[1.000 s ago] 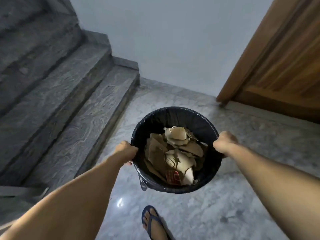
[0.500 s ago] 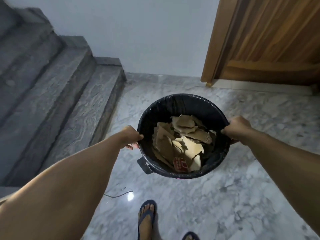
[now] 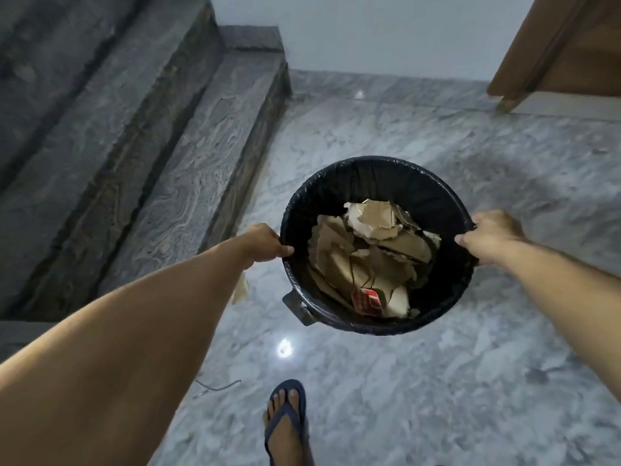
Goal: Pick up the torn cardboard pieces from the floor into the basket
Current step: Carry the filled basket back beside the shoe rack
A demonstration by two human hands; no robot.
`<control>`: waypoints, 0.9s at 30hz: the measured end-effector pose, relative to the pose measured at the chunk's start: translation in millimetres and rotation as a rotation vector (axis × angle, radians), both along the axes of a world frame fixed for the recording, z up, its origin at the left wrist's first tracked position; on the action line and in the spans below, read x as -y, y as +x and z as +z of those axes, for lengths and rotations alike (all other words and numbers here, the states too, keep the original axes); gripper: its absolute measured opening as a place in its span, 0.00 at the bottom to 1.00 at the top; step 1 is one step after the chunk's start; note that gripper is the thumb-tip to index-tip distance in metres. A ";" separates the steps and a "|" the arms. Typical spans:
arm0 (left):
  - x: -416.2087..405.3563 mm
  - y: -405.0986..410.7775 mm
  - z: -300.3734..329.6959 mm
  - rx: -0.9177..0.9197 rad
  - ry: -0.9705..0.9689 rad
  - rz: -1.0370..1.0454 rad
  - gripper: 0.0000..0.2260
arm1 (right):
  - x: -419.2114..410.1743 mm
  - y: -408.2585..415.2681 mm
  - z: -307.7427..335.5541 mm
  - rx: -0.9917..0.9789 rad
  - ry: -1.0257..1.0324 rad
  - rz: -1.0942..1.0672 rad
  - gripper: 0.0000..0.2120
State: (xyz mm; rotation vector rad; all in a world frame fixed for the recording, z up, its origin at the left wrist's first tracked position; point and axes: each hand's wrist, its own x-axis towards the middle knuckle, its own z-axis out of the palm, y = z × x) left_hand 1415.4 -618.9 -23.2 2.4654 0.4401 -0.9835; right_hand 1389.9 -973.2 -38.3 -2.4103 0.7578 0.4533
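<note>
A round black basket (image 3: pixel 376 173) lined with a black bag hangs above the marble floor, held between both hands. My left hand (image 3: pixel 265 242) grips its left rim and my right hand (image 3: pixel 487 235) grips its right rim. Inside lie several torn brown cardboard pieces (image 3: pixel 366 253), one with a red printed label (image 3: pixel 368 300). One small torn cardboard piece (image 3: pixel 240 287) lies on the floor just below my left forearm, partly hidden by it.
Grey stone stairs (image 3: pixel 161 156) rise on the left. A wooden door (image 3: pixel 571 45) stands at the upper right, with a white wall between. My foot in a blue flip-flop (image 3: pixel 285 418) is at the bottom. A thin wire (image 3: pixel 218 386) lies on the floor.
The basket stays held by both hands while the view shifts; the door has slid towards the right edge. A loose cardboard piece on the floor has come into view under my left forearm.
</note>
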 end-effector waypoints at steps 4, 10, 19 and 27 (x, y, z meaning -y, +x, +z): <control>-43.3 20.9 -46.0 -0.001 -0.051 0.045 0.17 | -45.9 26.2 -45.5 0.005 -0.030 0.010 0.04; -92.1 51.2 -88.3 0.001 -0.163 0.176 0.10 | -99.9 68.3 -93.1 0.067 -0.026 0.004 0.03; -122.4 70.4 -121.0 0.094 -0.240 0.292 0.06 | -135.7 95.8 -117.8 0.069 -0.059 -0.031 0.10; -134.8 57.5 -145.0 0.115 -0.422 0.532 0.20 | -176.7 67.7 -114.6 0.247 -0.294 0.151 0.27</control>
